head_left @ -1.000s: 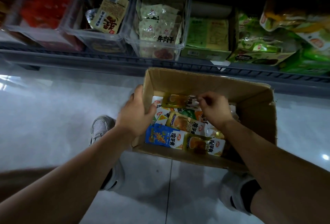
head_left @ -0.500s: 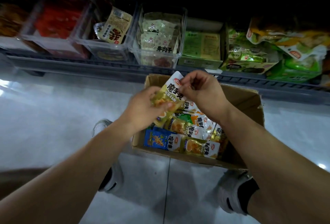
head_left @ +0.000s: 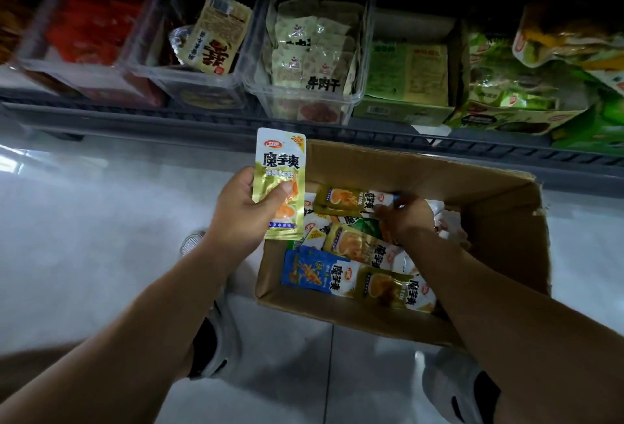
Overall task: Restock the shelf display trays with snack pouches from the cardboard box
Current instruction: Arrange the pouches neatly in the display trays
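Observation:
An open cardboard box (head_left: pixel 439 173) sits on the floor below the shelf, holding several snack pouches, mostly yellow-green and one blue (head_left: pixel 314 270). My left hand (head_left: pixel 241 210) holds one yellow-green pouch (head_left: pixel 280 170) upright beside the box's left wall, thumb pressed on its front. My right hand (head_left: pixel 405 216) is down inside the box and pinches the white end of another yellow-green pouch (head_left: pixel 347 200) that lies flat on the pile. Clear display trays (head_left: pixel 317 109) and green carton trays (head_left: pixel 401 114) stand on the shelf above.
The dark shelf rail (head_left: pixel 202 126) runs across in front of the trays. Red packets fill the left tray (head_left: pixel 91 62), beige pouches the middle ones, green bags (head_left: pixel 526 92) the right. My two shoes (head_left: pixel 216 349) stand on the pale tiled floor on either side of the box's near edge.
My left hand took over the pouch both hands were holding and moved it left, upright. My right hand dropped back into the box and took hold of another pouch.

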### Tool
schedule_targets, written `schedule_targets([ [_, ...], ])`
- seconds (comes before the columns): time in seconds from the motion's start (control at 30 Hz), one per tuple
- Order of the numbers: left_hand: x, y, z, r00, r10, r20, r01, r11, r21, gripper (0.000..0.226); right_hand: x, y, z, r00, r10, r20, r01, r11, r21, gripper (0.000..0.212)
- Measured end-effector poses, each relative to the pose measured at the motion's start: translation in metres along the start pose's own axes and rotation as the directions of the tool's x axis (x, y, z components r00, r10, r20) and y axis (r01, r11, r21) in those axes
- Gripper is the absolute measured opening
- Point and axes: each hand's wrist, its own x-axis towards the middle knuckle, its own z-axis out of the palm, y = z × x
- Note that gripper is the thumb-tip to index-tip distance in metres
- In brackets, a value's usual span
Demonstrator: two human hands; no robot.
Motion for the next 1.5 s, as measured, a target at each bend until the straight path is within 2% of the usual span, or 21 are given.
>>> schedule_targets([
  [0.13, 0.001, -0.002, 0.001, 1.0, 0.002, 0.014, -0.002, 1.0, 0.002, 0.019, 0.009, -0.006, 0.004, 0.997, 0.072, -0.01, -0.069, 0.979, 0.191, 0.022],
  [0.23, 0.002, -0.002, 0.001, 1.0, -0.008, 0.012, 0.008, 1.0, 0.004, 0.017, 0.005, -0.005, -0.002, 0.999, 0.034, -0.034, -0.026, 0.978, 0.206, 0.016],
  [0.3, 0.0, -0.001, 0.001, 1.0, -0.005, 0.015, 0.005, 1.0, 0.028, 0.017, -0.014, -0.006, -0.013, 0.999, -0.039, -0.015, 0.042, 0.961, 0.272, 0.007],
  [0.37, -0.001, 0.002, 0.0, 1.0, 0.016, 0.023, -0.017, 0.997, 0.073, 0.018, -0.034, -0.009, -0.027, 0.986, -0.164, 0.014, 0.151, 0.932, 0.33, 0.01],
  [0.47, -0.006, 0.007, -0.001, 0.998, 0.021, 0.053, -0.025, 0.997, 0.071, 0.017, -0.063, -0.027, -0.055, 0.93, -0.358, 0.085, 0.307, 0.883, 0.355, 0.013],
  [0.6, -0.013, 0.015, -0.001, 0.997, 0.026, 0.075, -0.027, 1.0, 0.013, 0.016, -0.096, -0.074, -0.081, 0.827, -0.525, 0.201, 0.392, 0.794, 0.465, 0.012],
  [0.7, -0.023, 0.024, -0.002, 0.982, 0.047, 0.181, -0.049, 0.999, 0.005, 0.029, -0.114, -0.107, -0.074, 0.777, -0.577, 0.252, 0.418, 0.772, 0.48, 0.01],
  [0.77, -0.025, 0.024, -0.005, 0.975, 0.048, 0.218, -0.059, 0.997, 0.045, 0.031, -0.119, -0.12, -0.062, 0.785, -0.565, 0.255, 0.383, 0.765, 0.518, 0.008],
  [0.87, -0.02, 0.019, -0.014, 0.99, 0.034, 0.136, -0.043, 0.997, 0.064, 0.025, -0.112, -0.123, -0.051, 0.83, -0.484, 0.279, 0.201, 0.724, 0.66, 0.005],
  [0.9, -0.019, 0.016, -0.016, 0.995, 0.014, 0.102, -0.018, 0.999, 0.037, 0.024, -0.104, -0.117, -0.047, 0.853, -0.447, 0.27, 0.179, 0.736, 0.653, 0.006],
  [0.93, -0.018, 0.013, -0.018, 0.997, -0.006, 0.076, 0.006, 1.0, 0.01, 0.022, -0.093, -0.105, -0.043, 0.879, -0.41, 0.243, 0.209, 0.789, 0.578, 0.008],
  [1.0, -0.017, 0.008, -0.019, 0.998, -0.037, 0.058, 0.039, 0.999, -0.035, 0.02, -0.064, -0.069, -0.031, 0.924, -0.332, 0.188, 0.28, 0.925, 0.257, 0.008],
  [1.03, -0.017, 0.006, -0.018, 0.997, -0.045, 0.055, 0.048, 0.997, -0.056, 0.019, -0.053, -0.049, -0.025, 0.942, -0.283, 0.178, 0.27, 0.958, 0.095, 0.008],
  [1.07, -0.016, 0.005, -0.017, 0.997, -0.052, 0.055, 0.056, 0.996, -0.072, 0.019, -0.044, -0.032, -0.018, 0.959, -0.237, 0.157, 0.241, 0.97, -0.007, 0.013],
  [1.13, -0.012, 0.004, -0.015, 0.996, -0.06, 0.061, 0.065, 0.994, -0.089, 0.016, -0.032, -0.008, -0.007, 0.981, -0.173, 0.089, 0.179, 0.982, -0.067, 0.026],
  [1.27, -0.009, 0.006, -0.013, 0.994, -0.059, 0.092, 0.068, 0.993, -0.101, 0.013, -0.018, 0.004, 0.01, 0.998, -0.065, 0.012, 0.066, 0.996, -0.067, 0.033],
  [1.37, -0.008, 0.007, -0.012, 0.994, -0.039, 0.098, 0.046, 0.996, -0.074, 0.012, -0.01, -0.001, 0.017, 0.998, -0.054, -0.02, 0.055, 0.998, 0.043, 0.043],
  [1.43, -0.007, 0.006, -0.013, 0.994, -0.036, 0.101, 0.043, 0.997, -0.061, 0.012, -0.006, -0.006, 0.018, 0.999, -0.051, -0.012, 0.052, 0.992, 0.115, 0.033],
  [1.5, -0.007, 0.006, -0.013, 0.994, -0.044, 0.103, 0.05, 0.997, -0.055, 0.012, -0.007, -0.009, 0.015, 0.998, -0.058, 0.025, 0.052, 0.978, 0.204, 0.013],
])
